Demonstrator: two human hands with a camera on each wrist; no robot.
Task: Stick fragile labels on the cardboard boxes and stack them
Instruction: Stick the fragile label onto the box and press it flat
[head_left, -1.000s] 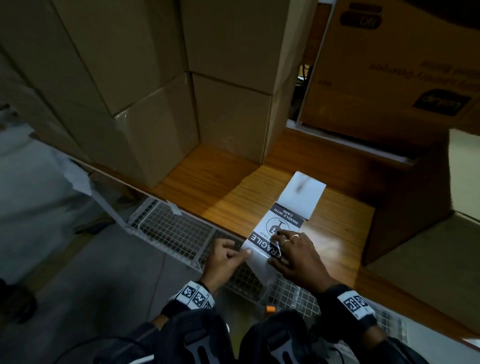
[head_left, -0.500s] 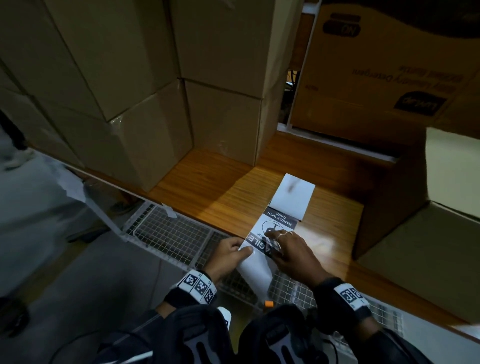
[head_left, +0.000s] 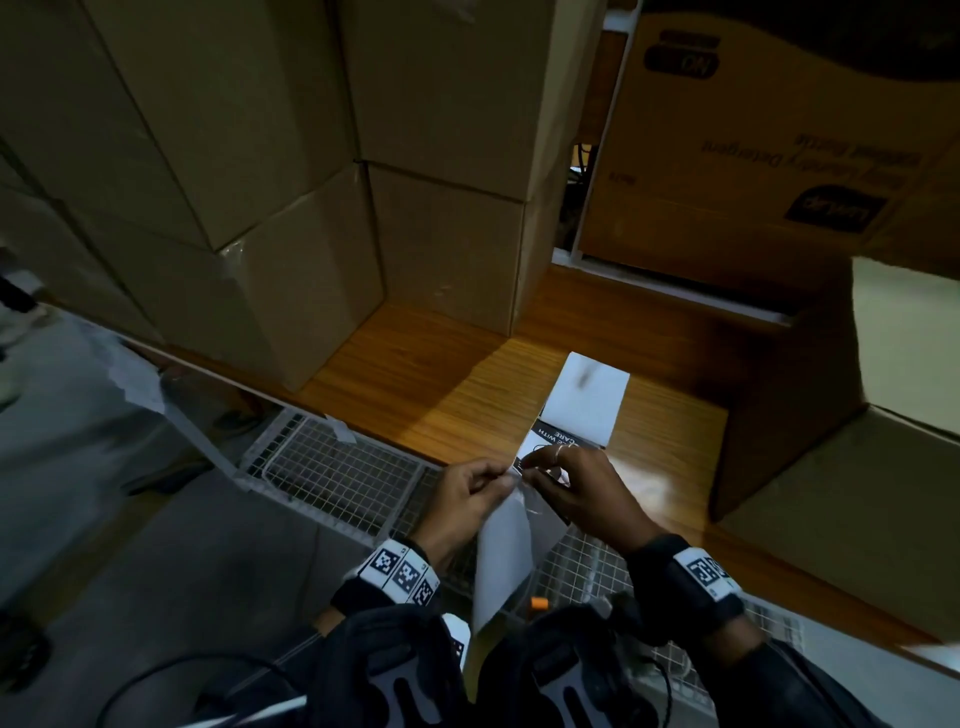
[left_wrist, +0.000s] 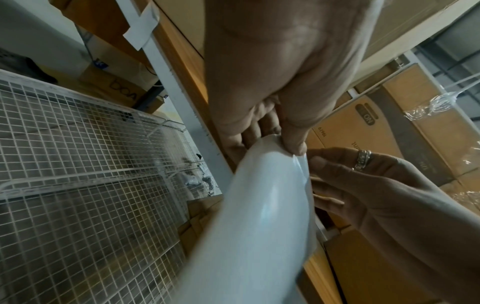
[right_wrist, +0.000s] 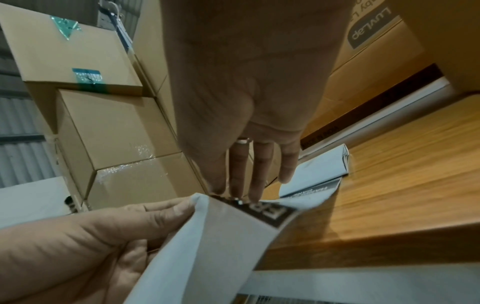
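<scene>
Head view shows both hands at the front edge of the wooden shelf (head_left: 467, 395), working a strip of fragile labels (head_left: 550, 452) that lies partly on the wood and hangs down over the wire mesh rack (head_left: 332, 473); left hand (head_left: 462, 499) pinches the white backing paper (head_left: 504, 561) between thumb and fingertips, curled tight on its corner; right hand (head_left: 576, 488) has fingertips pressed close together on the printed label edge, seemingly nipping it, thumb hidden so the exact grip is not clear; right wrist view shows the black band with white lettering just under those fingers (right_wrist: 239, 185); step in hand looks like peeling a label off its backing, nothing stuck yet; stacked cardboard boxes (head_left: 291, 291) stand well behind on the shelf, another box (head_left: 852, 499) near at the right; next move likely calls for pulling the two hands apart slowly so the label comes away whole, then carrying it flat to a box face.
</scene>
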